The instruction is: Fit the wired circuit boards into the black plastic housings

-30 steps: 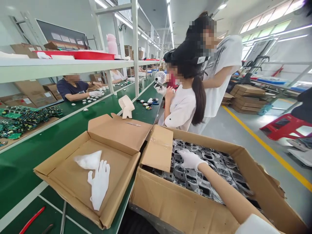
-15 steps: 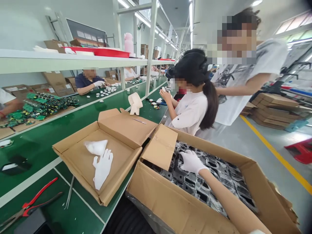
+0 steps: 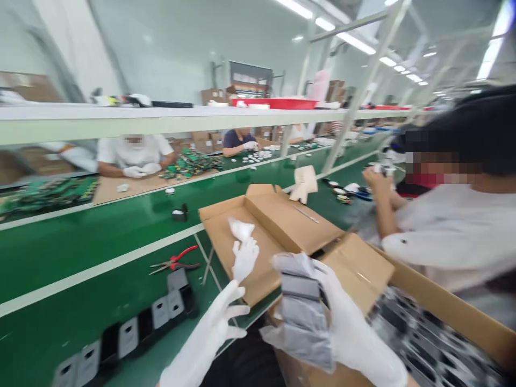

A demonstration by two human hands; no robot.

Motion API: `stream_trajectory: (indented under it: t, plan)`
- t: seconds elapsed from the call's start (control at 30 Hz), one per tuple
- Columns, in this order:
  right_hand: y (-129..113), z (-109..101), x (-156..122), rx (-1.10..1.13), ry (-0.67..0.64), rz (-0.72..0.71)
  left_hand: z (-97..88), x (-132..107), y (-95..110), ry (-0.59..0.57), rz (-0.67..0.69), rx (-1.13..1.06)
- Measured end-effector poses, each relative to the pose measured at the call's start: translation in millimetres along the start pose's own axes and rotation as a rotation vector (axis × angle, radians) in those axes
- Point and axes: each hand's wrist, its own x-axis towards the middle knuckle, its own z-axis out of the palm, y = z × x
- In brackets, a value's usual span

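Note:
My right hand (image 3: 346, 322), in a white glove, grips a clear plastic bag of dark parts (image 3: 300, 306), lifted above the near edge of the big cardboard box (image 3: 439, 312) that holds several more bagged parts. Gloved in white too, my left hand (image 3: 220, 328) is open with fingers spread, just left of the bag and not touching it. Beyond it lies a shallow open cardboard box (image 3: 278, 220) on the green table, with a spare white glove (image 3: 245, 258) and a crumpled white piece (image 3: 241, 228) inside.
Red-handled pliers (image 3: 174, 263) lie on the green table (image 3: 80, 252). A row of black-and-white parts (image 3: 133, 333) sits at the near left. A seated person (image 3: 451, 215) works close on the right. Other workers sit across the line under a long shelf (image 3: 161, 115).
My right hand has lifted a bag of parts out of the big box. My left hand has come into view beside it. The view has swung left.

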Motion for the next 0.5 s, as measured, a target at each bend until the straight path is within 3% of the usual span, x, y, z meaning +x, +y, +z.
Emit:
stream_trajectory:
  t: [0.07, 0.13, 0.27, 0.33, 0.4, 0.5]
  plan:
    - [-38, 43, 44, 0.092, 0.001, -0.155, -14.5, 8, 10, 0.049, 0.004, -0.233]
    - [-74, 91, 84, 0.18, -0.01, -0.278, -41.1, 13, 28, 0.178, -0.014, -0.383]
    - [-134, 187, 143, 0.329, -0.102, -0.466, -124.2, 10, 55, 0.512, -0.061, -0.213]
    - [-158, 228, 158, 0.349, -0.213, -0.587, -171.2, 4, 52, 0.624, 0.02, -0.059]
    - [-177, 261, 166, 0.302, -0.349, -0.606, -213.4, -2, 42, 0.7, 0.057, 0.026]
    - [-194, 294, 173, 0.229, -0.519, -0.591, -258.4, -14, 23, 0.75, 0.069, 0.164]
